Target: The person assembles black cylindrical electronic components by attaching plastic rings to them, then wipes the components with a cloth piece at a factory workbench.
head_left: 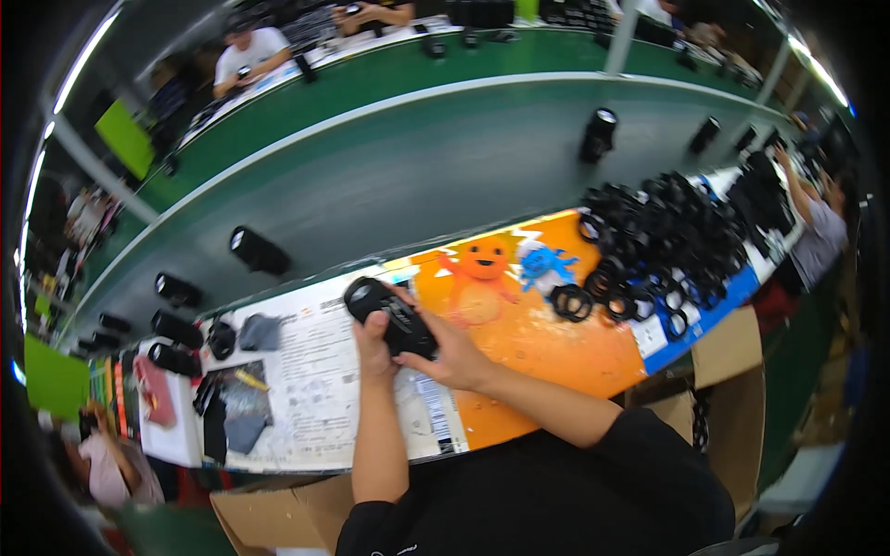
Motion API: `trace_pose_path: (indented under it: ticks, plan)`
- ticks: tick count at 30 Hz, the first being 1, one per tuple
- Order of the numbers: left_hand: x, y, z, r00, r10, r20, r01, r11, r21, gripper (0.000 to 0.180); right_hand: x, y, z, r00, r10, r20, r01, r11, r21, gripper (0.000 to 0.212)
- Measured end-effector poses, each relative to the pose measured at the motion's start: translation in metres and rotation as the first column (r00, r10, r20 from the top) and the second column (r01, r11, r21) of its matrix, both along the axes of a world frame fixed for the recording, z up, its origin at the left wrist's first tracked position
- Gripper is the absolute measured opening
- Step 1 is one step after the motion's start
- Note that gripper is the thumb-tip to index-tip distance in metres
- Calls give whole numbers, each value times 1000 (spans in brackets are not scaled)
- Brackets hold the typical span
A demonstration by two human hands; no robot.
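Note:
Both of my hands are wrapped round a black cylindrical device (pixel 397 320) with a rounded end and small pale print on its side. It is tilted above the work table, its far end pointing up and to the left. My left hand (pixel 374 345) grips it from the near left side, thumb pressed on its surface. My right hand (pixel 449 354) closes round its right and lower part, with some fingers hidden behind it. Beneath lie a white printed sheet (pixel 315 389) and an orange mat (pixel 519 389) with cartoon figures.
A heap of black rings (pixel 663 232) covers the table's right part. Similar black cylinders (pixel 258 250) stand on the green conveyor (pixel 417 190) beyond. Grey cloths (pixel 260 332) lie left, near more cylinders (pixel 174 360). Cardboard boxes (pixel 278 519) flank me below. Other people work around.

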State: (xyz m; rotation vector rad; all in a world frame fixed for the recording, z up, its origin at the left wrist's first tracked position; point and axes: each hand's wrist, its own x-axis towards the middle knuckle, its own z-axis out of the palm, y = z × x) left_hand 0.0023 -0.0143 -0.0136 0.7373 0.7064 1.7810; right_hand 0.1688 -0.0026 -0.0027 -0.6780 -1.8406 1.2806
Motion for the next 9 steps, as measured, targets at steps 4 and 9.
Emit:
trace_pose_path:
  ticks: [4,9]
  plan:
    - [5,7,3,999,-21,25,21,999,25,63,11,3,9,998,-59,2,59,998,-19,73]
    - [5,9,-1,998,-49,-34,49,999,14,62,79,85,-11,939,-194,284,-26,785,619,65]
